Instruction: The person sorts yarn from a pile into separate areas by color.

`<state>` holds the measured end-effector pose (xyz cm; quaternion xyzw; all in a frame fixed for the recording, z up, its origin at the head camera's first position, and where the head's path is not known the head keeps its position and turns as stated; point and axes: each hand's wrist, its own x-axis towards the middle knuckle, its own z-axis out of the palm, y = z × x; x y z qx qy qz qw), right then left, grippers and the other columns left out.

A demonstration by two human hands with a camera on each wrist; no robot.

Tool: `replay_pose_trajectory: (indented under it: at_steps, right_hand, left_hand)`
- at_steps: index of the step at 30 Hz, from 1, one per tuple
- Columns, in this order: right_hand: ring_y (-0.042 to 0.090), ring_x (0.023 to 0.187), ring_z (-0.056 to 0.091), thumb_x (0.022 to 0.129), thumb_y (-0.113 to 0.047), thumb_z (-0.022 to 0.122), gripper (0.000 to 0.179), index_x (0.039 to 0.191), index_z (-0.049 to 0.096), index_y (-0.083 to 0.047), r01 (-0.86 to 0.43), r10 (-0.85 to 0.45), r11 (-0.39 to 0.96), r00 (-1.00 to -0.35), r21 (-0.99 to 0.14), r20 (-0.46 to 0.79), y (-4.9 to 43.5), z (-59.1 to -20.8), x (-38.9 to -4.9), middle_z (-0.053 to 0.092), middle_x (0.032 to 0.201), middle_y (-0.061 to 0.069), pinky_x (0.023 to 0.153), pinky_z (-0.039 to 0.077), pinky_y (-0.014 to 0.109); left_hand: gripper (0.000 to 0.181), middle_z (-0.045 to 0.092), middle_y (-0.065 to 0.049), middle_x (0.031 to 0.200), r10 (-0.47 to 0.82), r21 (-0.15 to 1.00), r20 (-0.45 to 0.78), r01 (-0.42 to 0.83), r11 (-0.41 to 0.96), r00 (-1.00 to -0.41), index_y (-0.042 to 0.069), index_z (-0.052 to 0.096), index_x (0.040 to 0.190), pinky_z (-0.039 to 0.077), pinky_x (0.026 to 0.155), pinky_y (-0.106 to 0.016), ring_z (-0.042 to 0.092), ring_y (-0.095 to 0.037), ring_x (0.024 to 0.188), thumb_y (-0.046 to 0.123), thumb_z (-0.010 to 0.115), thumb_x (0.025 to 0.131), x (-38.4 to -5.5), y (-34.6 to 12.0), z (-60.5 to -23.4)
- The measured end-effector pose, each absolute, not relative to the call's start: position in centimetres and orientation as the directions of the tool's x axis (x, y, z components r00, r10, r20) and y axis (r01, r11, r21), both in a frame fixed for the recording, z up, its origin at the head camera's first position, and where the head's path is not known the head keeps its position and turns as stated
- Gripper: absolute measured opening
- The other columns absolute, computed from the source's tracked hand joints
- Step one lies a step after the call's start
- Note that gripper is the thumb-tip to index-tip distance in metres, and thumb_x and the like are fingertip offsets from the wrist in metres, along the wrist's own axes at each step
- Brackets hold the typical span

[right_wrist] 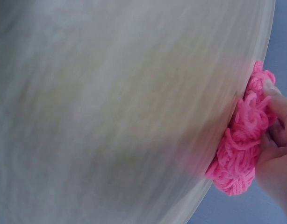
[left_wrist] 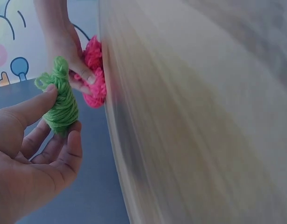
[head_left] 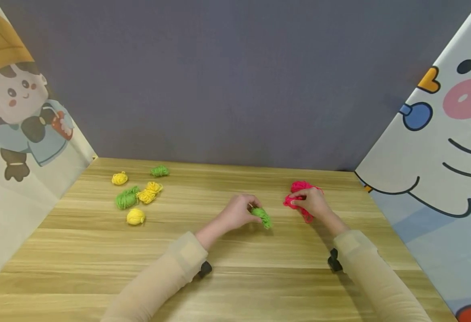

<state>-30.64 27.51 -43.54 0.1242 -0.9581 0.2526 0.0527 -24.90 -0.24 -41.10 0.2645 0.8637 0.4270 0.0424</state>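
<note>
Between thumb and fingers, my left hand pinches a small green yarn bundle over the middle of the table. In the left wrist view that green yarn is wound round its middle, with loose loops at one end. My right hand grips a piece of hot-pink yarn at the table's right side. More pink yarn lies against it in the right wrist view, and I cannot tell exactly where one bundle ends. Part of the pink yarn is hidden behind the right hand's fingers.
On the wooden table's left side lie a yellow yarn ball, a yellow bundle, a green bundle, a smaller yellow ball and a small green bundle. A grey panel stands behind the table.
</note>
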Motion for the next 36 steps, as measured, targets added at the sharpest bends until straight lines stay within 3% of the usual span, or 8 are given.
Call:
replay_pose_trajectory:
  at_steps: [14, 27, 36]
  right_hand:
    - [0.036, 0.105, 0.06, 0.077, -0.019, 0.078, 0.017, 0.092, 0.077, -0.01, -0.28, -0.229, 0.839, -0.959, -0.467, 0.165, 27.6, -43.4, -30.6, 0.07, 0.103, 0.014, 0.089, 0.05, 0.048]
    - [0.036, 0.107, 0.059, 0.078, -0.021, 0.078, 0.019, 0.094, 0.077, -0.011, -0.275, -0.228, 0.838, -0.961, -0.472, 0.154, 27.7, -43.6, -30.8, 0.07, 0.106, 0.015, 0.089, 0.049, 0.048]
    - [0.034, 0.104, 0.061, 0.078, -0.019, 0.077, 0.019, 0.095, 0.076, -0.011, -0.321, -0.271, 0.822, -0.947, -0.471, 0.173, 27.7, -43.6, -30.8, 0.07, 0.106, 0.013, 0.086, 0.051, 0.047]
  left_hand:
    - [0.03, 0.067, -0.002, 0.093, 0.582, 0.716, 0.033, 0.426, 0.553, -0.812, 0.009, 0.067, 0.092, 0.049, 0.071, -0.015, 0.061, -0.009, 0.08, 0.007, 0.084, 0.067, -25.0, 1.5, -41.7]
    - [0.029, 0.067, 0.002, 0.092, 0.6, 0.689, -0.075, 0.394, 0.609, -0.796, 0.012, 0.067, 0.092, 0.048, 0.076, -0.017, 0.059, -0.008, 0.083, 0.005, 0.083, 0.069, -25.2, 2.1, -41.7]
    - [0.029, 0.066, 0.002, 0.097, 0.601, 0.651, -0.073, 0.419, 0.633, -0.796, 0.013, 0.066, 0.095, 0.048, 0.081, -0.018, 0.06, -0.01, 0.091, 0.011, 0.082, 0.071, -25.7, 2.4, -41.8]
